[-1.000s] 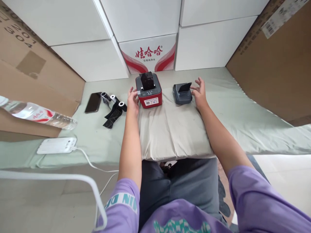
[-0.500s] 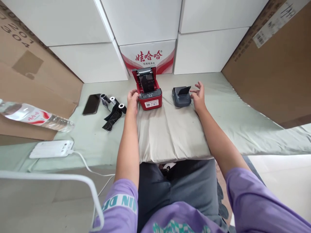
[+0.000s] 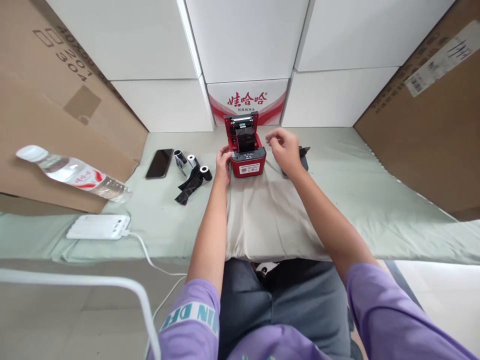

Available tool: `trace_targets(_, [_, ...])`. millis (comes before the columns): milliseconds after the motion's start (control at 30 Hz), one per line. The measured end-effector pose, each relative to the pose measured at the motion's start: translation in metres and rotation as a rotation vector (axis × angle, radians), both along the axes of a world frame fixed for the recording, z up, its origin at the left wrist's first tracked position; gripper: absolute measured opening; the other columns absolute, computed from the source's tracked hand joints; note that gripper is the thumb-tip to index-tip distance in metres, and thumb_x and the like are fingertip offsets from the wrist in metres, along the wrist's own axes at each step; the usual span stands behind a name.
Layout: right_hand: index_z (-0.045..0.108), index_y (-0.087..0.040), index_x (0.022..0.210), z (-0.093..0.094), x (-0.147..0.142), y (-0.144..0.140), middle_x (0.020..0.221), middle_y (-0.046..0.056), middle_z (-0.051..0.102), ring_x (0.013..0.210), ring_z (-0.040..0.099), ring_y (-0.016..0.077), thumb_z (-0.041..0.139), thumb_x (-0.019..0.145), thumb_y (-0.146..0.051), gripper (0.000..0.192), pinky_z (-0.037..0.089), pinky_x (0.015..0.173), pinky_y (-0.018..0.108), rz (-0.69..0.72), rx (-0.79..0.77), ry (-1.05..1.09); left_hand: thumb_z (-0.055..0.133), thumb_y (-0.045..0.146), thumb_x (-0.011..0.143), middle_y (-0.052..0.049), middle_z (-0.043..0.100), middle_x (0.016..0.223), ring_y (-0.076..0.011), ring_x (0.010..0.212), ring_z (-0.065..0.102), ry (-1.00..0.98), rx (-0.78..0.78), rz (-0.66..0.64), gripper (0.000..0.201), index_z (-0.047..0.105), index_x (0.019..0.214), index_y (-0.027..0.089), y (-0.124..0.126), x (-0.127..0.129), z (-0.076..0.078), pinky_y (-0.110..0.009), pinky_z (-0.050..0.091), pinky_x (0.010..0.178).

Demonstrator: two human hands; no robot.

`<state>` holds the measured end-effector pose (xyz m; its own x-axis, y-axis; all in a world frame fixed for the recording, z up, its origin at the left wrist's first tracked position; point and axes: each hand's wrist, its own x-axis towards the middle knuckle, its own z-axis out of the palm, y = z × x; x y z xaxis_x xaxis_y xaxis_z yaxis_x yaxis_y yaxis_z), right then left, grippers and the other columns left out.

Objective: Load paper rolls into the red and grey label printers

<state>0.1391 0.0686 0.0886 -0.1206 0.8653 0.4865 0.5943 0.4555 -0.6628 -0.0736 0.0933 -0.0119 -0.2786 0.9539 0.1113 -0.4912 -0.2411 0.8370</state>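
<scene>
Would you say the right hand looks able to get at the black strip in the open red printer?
Probably yes: the right hand is beside the red printer, whose lid stands open, and nothing visible blocks the way to the black strip. The left hand is at the opposite side.

Beyond the left hand [image 3: 224, 166], white boxes [image 3: 245, 40] stack up like a wall, the lower middle one [image 3: 247, 102] bearing red lettering and red bands. A brown carton [image 3: 48, 115] stands to the hand's left, another carton [image 3: 423, 140] far to its right. Beneath it spreads a table [image 3: 375, 200] under creased pale-green cloth. Nearer and lower lies pale floor [image 3: 93, 310], brighter at right.
</scene>
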Motion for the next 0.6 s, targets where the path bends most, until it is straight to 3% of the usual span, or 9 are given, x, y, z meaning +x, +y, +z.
trace_targets(100, [0.071, -0.018, 0.109, 0.02, -0.027, 0.039, 0.096, 0.012, 0.075, 0.093, 0.073, 0.0277, 0.056, 0.09, -0.034, 0.029, 0.062, 0.088, 0.045, 0.132, -0.27, 0.059, 0.073, 0.035, 0.068, -0.006, 0.073, 0.116, -0.0224, 0.114, 0.068, 0.014, 0.01, -0.024, 0.044, 0.066, 0.109, 0.023, 0.0, -0.002, -0.001, -0.032, 0.053, 0.097])
trace_targets(167, [0.073, -0.019, 0.102, 0.029, -0.035, 0.06, 0.081, 0.008, 0.075, 0.084, 0.073, 0.0269, 0.062, 0.084, -0.025, 0.021, 0.064, 0.084, 0.045, 0.227, -0.485, -0.019, 0.072, 0.034, 0.067, -0.007, 0.073, 0.118, -0.0243, 0.119, 0.067, 0.015, 0.018, -0.034, 0.046, 0.066, 0.111, 0.022, 0.001, -0.003, -0.001, -0.035, 0.052, 0.101])
trace_targets(233, [0.075, -0.019, 0.093, 0.035, -0.039, 0.073, 0.074, 0.006, 0.074, 0.079, 0.072, 0.0262, 0.064, 0.08, -0.017, 0.017, 0.063, 0.081, 0.043, 0.25, -0.588, -0.192, 0.072, 0.033, 0.066, -0.008, 0.072, 0.122, -0.0263, 0.125, 0.065, 0.004, 0.045, -0.046, 0.048, 0.066, 0.113, 0.022, 0.003, -0.002, -0.002, -0.037, 0.051, 0.105])
trace_targets(333, [0.076, -0.017, 0.086, 0.042, -0.045, 0.08, 0.077, 0.008, 0.076, 0.079, 0.072, 0.0263, 0.063, 0.078, -0.01, 0.017, 0.06, 0.077, 0.038, 0.271, -0.53, -0.56, 0.073, 0.032, 0.065, -0.009, 0.07, 0.133, -0.0284, 0.138, 0.058, -0.019, 0.089, -0.074, 0.05, 0.066, 0.114, 0.022, 0.006, 0.0, -0.001, -0.039, 0.047, 0.112])
trace_targets(400, [0.079, -0.017, 0.091, 0.046, -0.052, 0.079, 0.087, 0.009, 0.079, 0.086, 0.073, 0.0273, 0.063, 0.076, -0.007, 0.023, 0.057, 0.078, 0.035, 0.366, -0.416, -0.776, 0.073, 0.031, 0.066, -0.008, 0.068, 0.139, -0.0282, 0.143, 0.054, -0.016, 0.101, -0.089, 0.05, 0.067, 0.115, 0.023, 0.007, 0.001, 0.0, -0.04, 0.044, 0.117])
trace_targets(500, [0.082, -0.018, 0.101, 0.049, -0.065, 0.075, 0.103, 0.012, 0.08, 0.098, 0.073, 0.0291, 0.064, 0.079, -0.007, 0.031, 0.053, 0.081, 0.035, 0.463, -0.278, -0.979, 0.072, 0.031, 0.067, -0.009, 0.069, 0.139, -0.0279, 0.144, 0.053, -0.009, 0.107, -0.117, 0.049, 0.069, 0.115, 0.023, 0.006, 0.0, 0.002, -0.039, 0.042, 0.119])
trace_targets(600, [0.082, -0.016, 0.107, 0.048, -0.075, 0.073, 0.109, 0.015, 0.08, 0.099, 0.073, 0.0317, 0.067, 0.081, -0.01, 0.031, 0.053, 0.08, 0.037, 0.405, -0.318, -1.087, 0.073, 0.03, 0.067, -0.009, 0.07, 0.138, -0.0287, 0.143, 0.055, -0.015, 0.097, -0.16, 0.05, 0.07, 0.117, 0.023, 0.006, -0.002, 0.003, -0.039, 0.043, 0.118])
